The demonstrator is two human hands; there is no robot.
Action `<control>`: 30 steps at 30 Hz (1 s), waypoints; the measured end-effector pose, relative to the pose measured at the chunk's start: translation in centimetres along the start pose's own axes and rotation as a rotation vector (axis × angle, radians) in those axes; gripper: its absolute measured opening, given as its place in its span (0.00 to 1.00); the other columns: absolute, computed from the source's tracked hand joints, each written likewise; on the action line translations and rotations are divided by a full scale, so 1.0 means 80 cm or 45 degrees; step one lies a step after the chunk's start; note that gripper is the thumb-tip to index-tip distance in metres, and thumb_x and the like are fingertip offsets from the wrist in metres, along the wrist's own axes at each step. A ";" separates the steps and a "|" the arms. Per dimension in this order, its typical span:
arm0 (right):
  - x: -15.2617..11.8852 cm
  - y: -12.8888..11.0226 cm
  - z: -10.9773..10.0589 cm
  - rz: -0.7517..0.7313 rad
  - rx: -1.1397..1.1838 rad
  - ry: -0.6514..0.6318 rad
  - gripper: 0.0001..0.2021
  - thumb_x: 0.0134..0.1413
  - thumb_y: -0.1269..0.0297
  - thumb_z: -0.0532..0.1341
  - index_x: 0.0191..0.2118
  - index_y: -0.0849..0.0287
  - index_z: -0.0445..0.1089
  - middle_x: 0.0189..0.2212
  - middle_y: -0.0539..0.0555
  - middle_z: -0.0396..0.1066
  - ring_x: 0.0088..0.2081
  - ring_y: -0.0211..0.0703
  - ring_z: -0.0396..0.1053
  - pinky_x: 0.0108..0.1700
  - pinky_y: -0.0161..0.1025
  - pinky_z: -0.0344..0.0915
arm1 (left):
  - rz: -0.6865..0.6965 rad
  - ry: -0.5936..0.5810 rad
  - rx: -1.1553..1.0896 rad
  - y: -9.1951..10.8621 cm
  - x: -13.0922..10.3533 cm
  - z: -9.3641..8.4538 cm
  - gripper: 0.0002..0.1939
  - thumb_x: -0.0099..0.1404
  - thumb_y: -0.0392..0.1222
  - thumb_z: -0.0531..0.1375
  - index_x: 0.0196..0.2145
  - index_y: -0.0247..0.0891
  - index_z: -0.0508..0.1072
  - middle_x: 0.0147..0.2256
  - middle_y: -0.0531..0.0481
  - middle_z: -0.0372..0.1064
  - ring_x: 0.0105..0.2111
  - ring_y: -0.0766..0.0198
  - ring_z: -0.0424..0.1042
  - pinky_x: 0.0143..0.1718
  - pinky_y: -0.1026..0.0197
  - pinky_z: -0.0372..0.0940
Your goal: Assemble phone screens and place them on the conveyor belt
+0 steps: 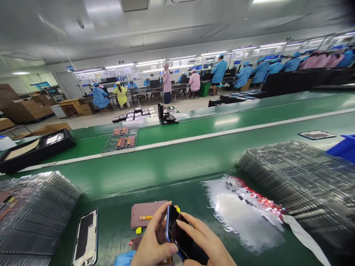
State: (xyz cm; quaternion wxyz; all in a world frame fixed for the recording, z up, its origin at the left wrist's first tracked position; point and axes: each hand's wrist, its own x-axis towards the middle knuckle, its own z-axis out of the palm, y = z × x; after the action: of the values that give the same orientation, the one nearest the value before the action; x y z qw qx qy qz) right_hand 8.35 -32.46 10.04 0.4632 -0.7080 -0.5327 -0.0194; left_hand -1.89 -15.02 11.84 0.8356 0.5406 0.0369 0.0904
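My left hand (152,242) is wrapped around the side of a smartphone (181,238) with a blue edge and a dark, glossy front. On the opposite side my right hand (206,236) grips it too, its fingers lying over the dark face. A yellow tab (178,209) sticks out at the phone's top end. Just behind my left hand lies a brownish screen panel (137,212) with an orange flex cable. Another brownish part is mostly hidden beneath that hand. Left of them, a phone frame (85,236) with a dark inner area rests on the green bench.
Stacked clear plastic trays stand at left (36,221) and right (302,181). A heap of clear films (238,214) with red tabs lies right of my hands. Beyond runs a green conveyor (191,129) carrying a tray of brown parts (122,138). Several people sit or stand farther back.
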 end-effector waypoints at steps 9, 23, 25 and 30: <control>-0.003 0.000 0.002 -0.001 0.009 -0.001 0.33 0.53 0.43 0.64 0.62 0.46 0.63 0.59 0.58 0.67 0.56 0.57 0.69 0.56 0.45 0.69 | -0.031 0.002 0.079 0.002 -0.003 -0.001 0.45 0.47 0.55 0.73 0.61 0.47 0.65 0.60 0.36 0.65 0.59 0.42 0.64 0.58 0.47 0.62; 0.000 -0.003 0.004 -0.117 -0.075 0.030 0.36 0.53 0.43 0.63 0.65 0.48 0.59 0.59 0.61 0.67 0.56 0.57 0.69 0.55 0.45 0.70 | -0.008 -0.021 0.157 0.010 -0.006 0.004 0.45 0.49 0.56 0.71 0.62 0.46 0.63 0.59 0.33 0.65 0.58 0.42 0.66 0.56 0.47 0.64; 0.000 -0.004 0.003 -0.137 -0.083 0.033 0.36 0.53 0.43 0.63 0.65 0.48 0.58 0.59 0.60 0.67 0.56 0.57 0.69 0.55 0.46 0.70 | 0.008 -0.026 0.151 0.008 -0.007 0.002 0.44 0.49 0.54 0.72 0.62 0.47 0.64 0.60 0.35 0.64 0.59 0.42 0.64 0.58 0.46 0.62; 0.001 -0.007 0.004 -0.153 -0.069 0.046 0.36 0.54 0.43 0.63 0.66 0.46 0.57 0.59 0.59 0.68 0.56 0.57 0.69 0.54 0.46 0.70 | 0.075 -0.049 0.078 -0.006 -0.010 -0.006 0.43 0.49 0.50 0.73 0.61 0.48 0.65 0.61 0.36 0.63 0.61 0.42 0.61 0.60 0.45 0.59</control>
State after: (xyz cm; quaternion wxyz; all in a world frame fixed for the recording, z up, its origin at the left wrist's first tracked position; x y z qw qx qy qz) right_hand 7.84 -32.20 10.27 0.4514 -0.6866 -0.5650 -0.0741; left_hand -2.66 -14.90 11.20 0.8163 0.5683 0.0077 0.1034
